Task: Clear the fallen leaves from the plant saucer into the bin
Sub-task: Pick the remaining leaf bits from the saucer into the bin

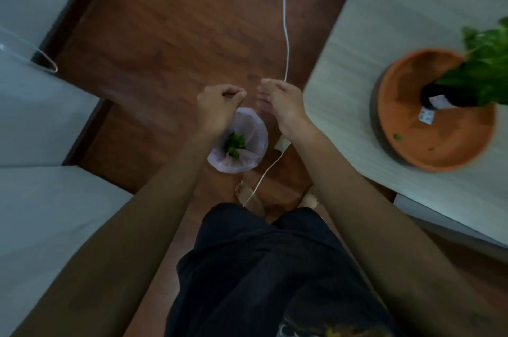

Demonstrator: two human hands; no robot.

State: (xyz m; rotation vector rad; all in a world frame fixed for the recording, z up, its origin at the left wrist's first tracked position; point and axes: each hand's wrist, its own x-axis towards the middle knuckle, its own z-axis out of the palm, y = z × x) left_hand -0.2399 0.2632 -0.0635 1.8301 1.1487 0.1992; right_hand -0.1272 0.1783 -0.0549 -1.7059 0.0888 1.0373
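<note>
Left grip (220, 105) curled empty, right grip (280, 103) loosely spread, both above the leaf-holding bin (258, 130).

Open air above the bin (255, 127), table edge (316, 127) just right.

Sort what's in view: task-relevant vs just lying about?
Job: orange saucer with leaf bits; lined bin holding leaves; left hand; right hand.
Lying about: white cable; plant; table.

An orange saucer (439, 141), green leaves (234, 144), a pale lilac bin (247, 163) and a white cable (286, 34) are seen on reddish-brown flooring (178, 34).
</note>
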